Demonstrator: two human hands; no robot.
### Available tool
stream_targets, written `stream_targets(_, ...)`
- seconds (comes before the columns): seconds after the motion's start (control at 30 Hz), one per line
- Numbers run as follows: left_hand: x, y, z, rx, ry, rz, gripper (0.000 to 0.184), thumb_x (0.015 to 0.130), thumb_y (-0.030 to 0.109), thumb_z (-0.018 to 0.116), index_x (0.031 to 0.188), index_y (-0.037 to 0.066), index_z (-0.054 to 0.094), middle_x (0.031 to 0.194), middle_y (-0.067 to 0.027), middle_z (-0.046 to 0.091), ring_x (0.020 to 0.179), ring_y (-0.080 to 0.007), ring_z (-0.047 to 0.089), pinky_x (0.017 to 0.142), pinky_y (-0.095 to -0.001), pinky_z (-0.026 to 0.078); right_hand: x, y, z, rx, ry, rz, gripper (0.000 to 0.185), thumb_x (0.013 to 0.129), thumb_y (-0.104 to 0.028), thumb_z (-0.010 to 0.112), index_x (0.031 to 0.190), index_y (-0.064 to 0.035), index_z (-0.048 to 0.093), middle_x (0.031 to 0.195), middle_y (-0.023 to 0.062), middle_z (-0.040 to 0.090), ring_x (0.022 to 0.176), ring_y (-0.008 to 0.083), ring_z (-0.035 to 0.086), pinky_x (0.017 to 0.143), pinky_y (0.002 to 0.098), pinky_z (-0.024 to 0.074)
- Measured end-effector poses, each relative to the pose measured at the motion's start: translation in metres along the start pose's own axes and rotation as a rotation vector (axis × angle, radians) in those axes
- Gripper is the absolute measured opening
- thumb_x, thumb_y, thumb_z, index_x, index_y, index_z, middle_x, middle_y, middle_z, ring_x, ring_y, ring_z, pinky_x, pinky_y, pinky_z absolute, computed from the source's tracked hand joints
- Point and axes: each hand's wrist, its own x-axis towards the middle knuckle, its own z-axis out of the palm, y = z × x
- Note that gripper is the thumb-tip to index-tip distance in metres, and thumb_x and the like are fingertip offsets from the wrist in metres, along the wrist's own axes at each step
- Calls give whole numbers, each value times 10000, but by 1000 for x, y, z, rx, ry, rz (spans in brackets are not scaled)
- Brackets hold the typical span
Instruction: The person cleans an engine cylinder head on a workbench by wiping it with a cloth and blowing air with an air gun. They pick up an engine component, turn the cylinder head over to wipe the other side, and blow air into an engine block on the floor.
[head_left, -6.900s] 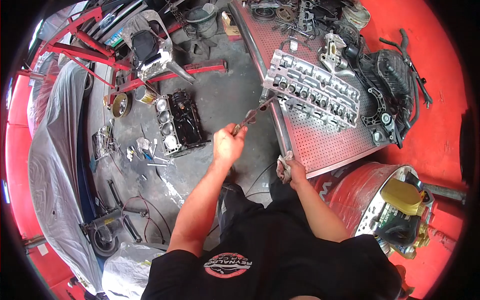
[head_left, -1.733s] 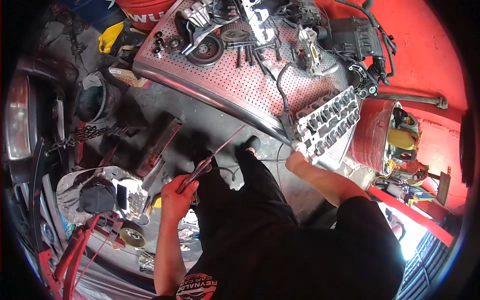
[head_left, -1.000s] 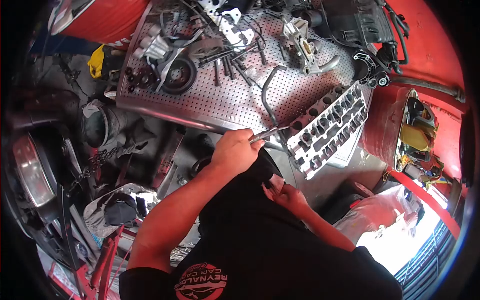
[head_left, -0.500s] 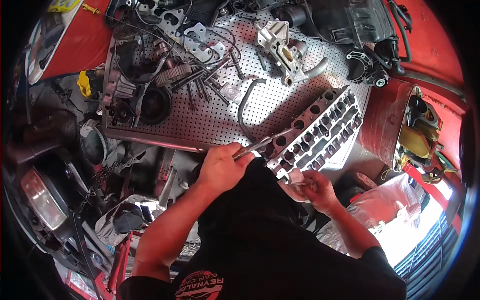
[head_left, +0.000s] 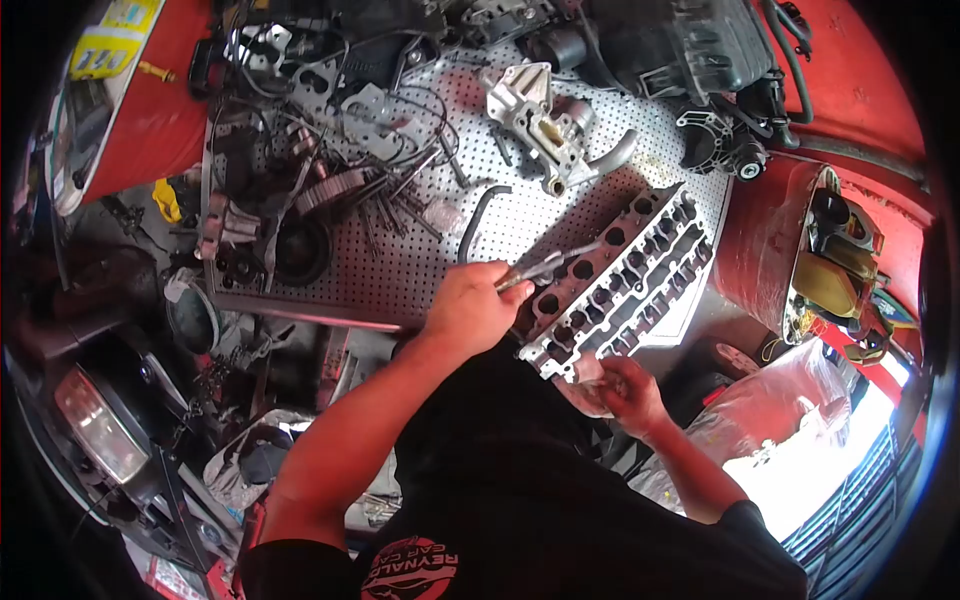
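Observation:
My left hand (head_left: pixel 472 308) is closed around a slim metal tool that looks like long-nose pliers (head_left: pixel 545 266). Its tip lies over the side of a cylinder head (head_left: pixel 636 277), between two of the round ports. The cylinder head rests tilted across the near right edge of the perforated metal table (head_left: pixel 350 265). At the head's near end, my right hand (head_left: pixel 632 395) has its fingers bent around a pale pinkish rag or wrap (head_left: pixel 588 372), which touches the casting. What exactly that pale item is, I cannot make out.
A silver housing with a pipe (head_left: pixel 550 135) and a curved black hose (head_left: pixel 482 222) lie beyond the cylinder head. Bolts, gaskets (head_left: pixel 375 115) and a pulley (head_left: pixel 303 250) crowd the left. A black plastic engine part (head_left: pixel 690 50) sits at the back; a red drum (head_left: pixel 765 250) stands right.
My left hand has moved the tool farther along the cylinder head, away from me. The right hand stays at the near end. The whole view has shifted slightly.

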Motion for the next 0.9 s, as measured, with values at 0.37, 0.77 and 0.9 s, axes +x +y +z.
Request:
stream_targets(0.37, 49, 31, 39, -78, -7, 3, 315, 871, 294, 727, 776, 14, 617, 670, -162, 610, 611, -343, 590, 605, -410, 464, -20, 28, 7, 135, 63, 164, 363, 755, -99, 660, 1111, -35, 633, 1011, 145, 666, 956, 293, 668, 857, 372, 515)
stream_targets(0.77, -51, 0, -19, -328, 171, -241, 141, 890, 152, 719, 921, 19, 681, 616, 8, 588, 527, -59, 531, 500, -232, 409, 160, 6, -84, -469, 665, -426, 348, 862, -66, 648, 1205, -33, 606, 1243, 188, 568, 1145, 370, 552, 953, 415, 493)
stream_targets(0.9, -99, -24, -40, -325, 365, -383, 151, 879, 99, 710, 990, 0, 683, 704, -8, 632, 579, -66, 561, 553, -236, 447, 311, 59, -133, -1008, 116, 71, 260, 842, -57, 554, 1058, -52, 698, 1111, 191, 680, 1032, 355, 665, 870, 413, 552)
